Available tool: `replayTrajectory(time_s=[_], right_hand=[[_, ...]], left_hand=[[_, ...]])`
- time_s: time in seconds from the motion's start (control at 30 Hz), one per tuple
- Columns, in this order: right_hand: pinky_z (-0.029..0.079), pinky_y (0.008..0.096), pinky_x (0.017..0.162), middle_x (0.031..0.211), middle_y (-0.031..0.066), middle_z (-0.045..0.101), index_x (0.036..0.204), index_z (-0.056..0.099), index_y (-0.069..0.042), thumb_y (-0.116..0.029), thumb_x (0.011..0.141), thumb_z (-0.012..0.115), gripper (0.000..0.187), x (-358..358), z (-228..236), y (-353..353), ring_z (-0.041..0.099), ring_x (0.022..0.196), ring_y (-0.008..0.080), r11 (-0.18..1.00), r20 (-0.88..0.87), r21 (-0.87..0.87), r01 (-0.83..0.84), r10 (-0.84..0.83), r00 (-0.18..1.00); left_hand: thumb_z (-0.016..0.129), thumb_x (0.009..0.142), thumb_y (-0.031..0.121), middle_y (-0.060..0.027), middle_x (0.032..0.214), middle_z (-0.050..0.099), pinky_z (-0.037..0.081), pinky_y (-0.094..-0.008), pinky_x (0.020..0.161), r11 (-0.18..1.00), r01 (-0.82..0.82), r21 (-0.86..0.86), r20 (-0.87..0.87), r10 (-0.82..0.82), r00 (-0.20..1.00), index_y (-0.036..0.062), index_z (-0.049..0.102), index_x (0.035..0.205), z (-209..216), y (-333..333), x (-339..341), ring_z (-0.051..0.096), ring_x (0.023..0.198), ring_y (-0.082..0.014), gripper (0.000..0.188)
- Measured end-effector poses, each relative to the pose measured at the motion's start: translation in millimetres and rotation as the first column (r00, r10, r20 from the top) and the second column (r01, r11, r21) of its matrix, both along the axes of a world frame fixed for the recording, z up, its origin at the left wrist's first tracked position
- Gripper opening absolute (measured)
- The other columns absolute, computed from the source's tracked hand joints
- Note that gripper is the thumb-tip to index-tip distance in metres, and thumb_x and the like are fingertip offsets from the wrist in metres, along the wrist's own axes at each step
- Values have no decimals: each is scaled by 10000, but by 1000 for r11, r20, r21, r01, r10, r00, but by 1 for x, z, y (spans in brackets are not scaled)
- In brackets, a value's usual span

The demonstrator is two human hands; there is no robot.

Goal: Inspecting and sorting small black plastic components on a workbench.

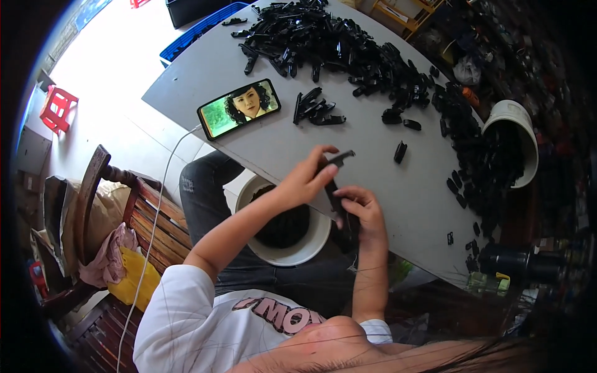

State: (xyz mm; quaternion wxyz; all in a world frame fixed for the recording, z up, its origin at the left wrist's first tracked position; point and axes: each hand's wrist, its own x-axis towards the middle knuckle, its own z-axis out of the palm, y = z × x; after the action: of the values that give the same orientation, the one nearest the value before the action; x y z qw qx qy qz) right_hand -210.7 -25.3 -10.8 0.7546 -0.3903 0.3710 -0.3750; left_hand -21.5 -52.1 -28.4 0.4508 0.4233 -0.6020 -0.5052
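Over the table's near edge, my left hand (311, 177) grips a slim black plastic piece (340, 158) between thumb and fingers. Close on its right, my right hand (365, 210) has its fingers curled on another dark, long part (333, 194); whether the two join is hidden. Below my hands, between my legs, a white bucket (322, 241) holds a dark mass of pieces. On the table ahead lies a small group of black plastic pieces (318, 110), with one single piece (400, 152) to the right.
A large heap of black pieces (336, 43) spreads along the grey table's (249, 140) far side. At right, a tipped white bucket (527, 118) spills more. A phone (239, 109) playing a video stands at left, its white cable (163, 186) hanging past a wooden chair (155, 214).
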Motion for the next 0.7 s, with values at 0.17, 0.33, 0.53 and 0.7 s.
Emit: replayTrajectory(time_s=[0.17,0.33,0.53,0.7], right_hand=[[470,241,517,785,118,612,1051,594,23,-87,826,602,251,30,6,11,575,565,167,992,191,-98,81,-62,980],[470,231,547,819,74,627,1003,611,33,-122,868,622,206,37,-2,17,567,609,115,757,-254,-605,245,-476,842],[446,221,562,813,42,610,1008,609,30,-142,865,638,226,34,-5,17,547,620,88,711,-272,-652,265,-545,793],[458,224,565,833,39,596,1113,541,12,-205,809,711,410,41,15,20,541,618,84,632,-289,-715,298,-657,696]], left_hand=[[400,976,251,-20,853,506,411,-244,694,1000,-18,-10,-141,17,990,1,477,1144,-10,12,-9,469,760,-96,311],[436,959,234,-130,811,588,451,-312,703,997,48,64,-153,-38,988,-12,478,1099,6,19,-5,564,740,-192,286],[535,913,198,-41,885,570,419,-226,594,982,145,-123,2,-146,989,9,483,1152,4,24,3,512,714,-80,309],[595,860,131,-149,793,595,452,-287,583,978,188,89,-199,-167,966,-18,523,1109,14,32,12,583,643,-176,299]])
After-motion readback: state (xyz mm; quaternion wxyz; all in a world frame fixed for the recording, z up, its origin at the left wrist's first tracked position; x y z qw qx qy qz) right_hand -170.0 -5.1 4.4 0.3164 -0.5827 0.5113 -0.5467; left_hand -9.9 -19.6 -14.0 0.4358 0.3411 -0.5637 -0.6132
